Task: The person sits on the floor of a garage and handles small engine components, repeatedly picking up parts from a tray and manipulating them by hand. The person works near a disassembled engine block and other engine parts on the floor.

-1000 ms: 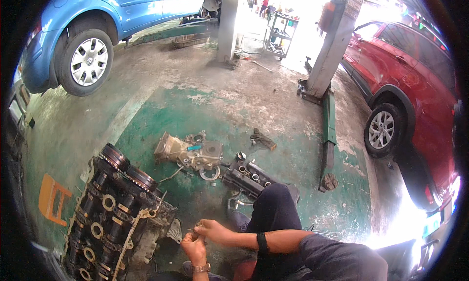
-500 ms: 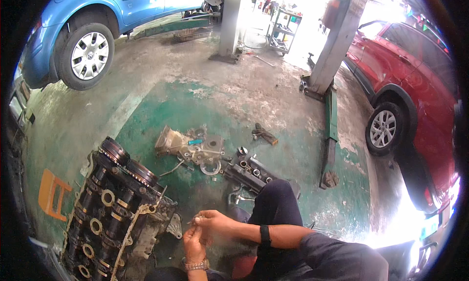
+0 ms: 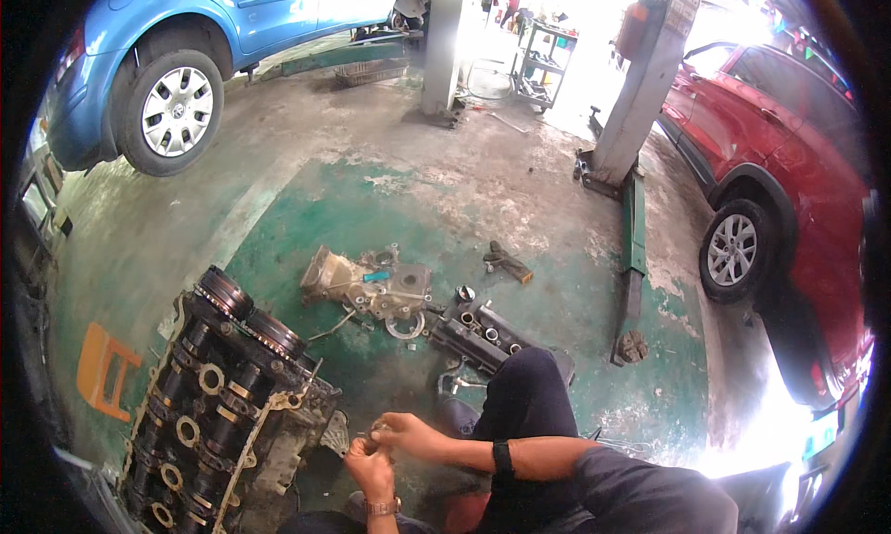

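Observation:
My left hand [image 3: 369, 469], with a watch at its wrist, rises from the lower edge with its fingers drawn together. Against it, from the right, comes my right hand [image 3: 411, 437], its fingers also closed in a pinch. The fingertips of both meet; whatever lies between them is too small to make out. Just left of the hands stands an engine cylinder head [image 3: 200, 413] with two camshafts and round gears [image 3: 272, 333] at its far end. A metal bracket [image 3: 335, 434] sticks out from its side, close to my left hand.
Ahead on the green floor lie a metal engine cover [image 3: 408, 283] with a teal tool [image 3: 376, 277], a black valve cover [image 3: 473, 334], and a dark tool with an orange-brown end [image 3: 510, 263]. An orange stool [image 3: 111, 372] stands left. Lift posts [image 3: 626, 116] and raised cars surround the bay.
The view has shifted slightly, so the scene sits a little lower and to the right. My hands stay together, fingertips still meeting, with only small finger movement.

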A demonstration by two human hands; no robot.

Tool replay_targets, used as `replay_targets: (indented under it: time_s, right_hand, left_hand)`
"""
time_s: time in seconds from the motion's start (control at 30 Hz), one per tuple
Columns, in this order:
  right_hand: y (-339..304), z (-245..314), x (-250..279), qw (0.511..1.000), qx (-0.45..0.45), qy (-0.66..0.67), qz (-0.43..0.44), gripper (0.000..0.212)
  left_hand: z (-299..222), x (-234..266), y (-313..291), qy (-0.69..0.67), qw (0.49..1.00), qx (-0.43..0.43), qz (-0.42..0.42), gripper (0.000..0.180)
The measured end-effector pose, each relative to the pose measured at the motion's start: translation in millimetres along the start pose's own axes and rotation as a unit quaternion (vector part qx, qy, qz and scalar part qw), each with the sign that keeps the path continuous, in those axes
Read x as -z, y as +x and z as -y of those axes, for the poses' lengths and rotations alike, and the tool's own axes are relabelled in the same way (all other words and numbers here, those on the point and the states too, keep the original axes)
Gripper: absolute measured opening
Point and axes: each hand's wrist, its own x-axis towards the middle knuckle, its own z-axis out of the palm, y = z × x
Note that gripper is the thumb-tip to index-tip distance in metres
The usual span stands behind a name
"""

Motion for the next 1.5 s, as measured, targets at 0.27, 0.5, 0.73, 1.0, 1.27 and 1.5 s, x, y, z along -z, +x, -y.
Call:
replay_targets:
  time_s: [0.27,0.5,0.73,1.0,1.27,1.5]
  right_hand:
    - [-2,14,8,0.995,-0.057,0.069,0.053,0.018]
    - [-3,28,17,0.957,-0.066,0.224,0.174,0.017]
    - [-3,29,19,0.941,-0.059,0.255,0.213,0.022]
    - [-1,12,10,0.967,-0.025,0.166,0.192,0.027]
    - [0,16,14,0.983,-0.025,0.092,0.159,0.020]
    - [-3,23,12,0.991,-0.021,0.045,0.120,0.029]
  left_hand:
    - [-11,1,-2,-0.081,0.991,0.064,0.084,0.010]
    - [-28,8,-4,-0.199,0.964,0.086,0.152,0.013]
    - [-23,11,-7,-0.205,0.955,0.106,0.184,0.020]
    - [-26,14,-9,-0.183,0.968,0.069,0.154,0.014]
    - [-27,10,-5,-0.149,0.981,0.055,0.115,0.014]
    - [-20,7,-3,-0.126,0.983,0.044,0.129,0.035]
